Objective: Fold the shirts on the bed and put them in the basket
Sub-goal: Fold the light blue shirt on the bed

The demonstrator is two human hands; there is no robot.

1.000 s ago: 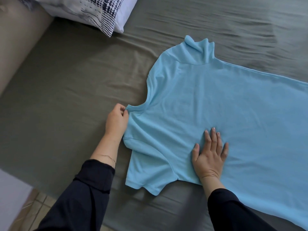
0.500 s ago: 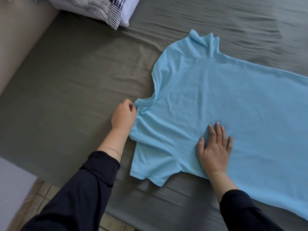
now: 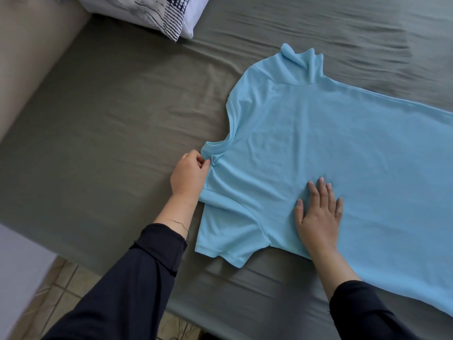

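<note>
A light blue short-sleeved shirt (image 3: pixel 331 148) lies spread flat on the grey-green bed sheet (image 3: pixel 110 133), its collar pointing left and its body running off the right edge of the view. My left hand (image 3: pixel 190 175) pinches the fabric at the collar's near edge. My right hand (image 3: pixel 318 217) lies flat on the shirt's body with fingers straight, pressing it onto the bed. One sleeve lies toward me near the bed's edge, the other lies at the far side with its end rumpled. No basket is in view.
A white pillow with a dark blue pattern (image 3: pixel 159 15) lies at the head of the bed, top left. A beige headboard (image 3: pixel 31 65) runs along the left. Tiled floor (image 3: pixel 61 285) shows below the bed's near edge.
My left hand has shifted slightly along the collar while pinching it, and the neckline now shows more. The right hand stays flat on the shirt. The camera has moved a little.
</note>
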